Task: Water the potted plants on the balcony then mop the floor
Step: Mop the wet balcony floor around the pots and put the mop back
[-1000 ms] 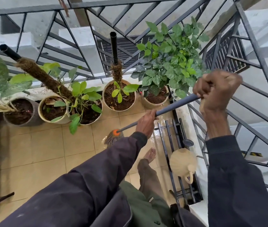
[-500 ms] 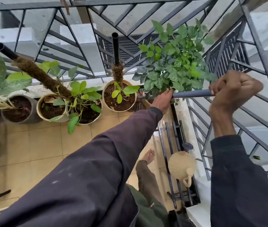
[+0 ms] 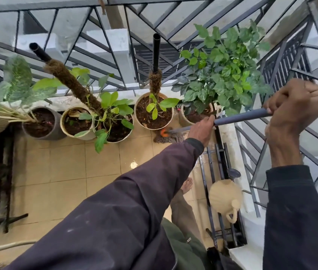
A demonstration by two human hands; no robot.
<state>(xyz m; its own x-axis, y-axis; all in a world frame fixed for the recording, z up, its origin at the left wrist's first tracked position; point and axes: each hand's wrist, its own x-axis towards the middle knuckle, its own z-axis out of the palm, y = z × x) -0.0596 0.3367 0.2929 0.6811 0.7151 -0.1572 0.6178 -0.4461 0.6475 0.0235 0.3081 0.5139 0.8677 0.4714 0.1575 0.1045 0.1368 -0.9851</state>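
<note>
Beige floor tiles fill the lower left of the frame, fenced along the top and right by a dark metal railing. Right of centre, the left hand is wrapped around the mop handle low on its length, its dark sleeve reaching up from the bottom of the frame. At the right edge, higher up, the right hand is clenched around the top end of the same handle. From there the handle slants down and left to the mop head, which lies on the tiles just left of the left hand, at the foot of the pots; an orange collar joins it to the handle.

Above the mop head stands a pot with a small plant and a black stake; to its right, a pot holding a leafy bush sits behind the left hand. Further left are a pot with a leaning fibre-wrapped pole, a cream pot and a grey pot.

Lower right, a tan watering can rests on a black metal rack, below and between the two hands. A bare foot stands on wet tiles beside it.
</note>
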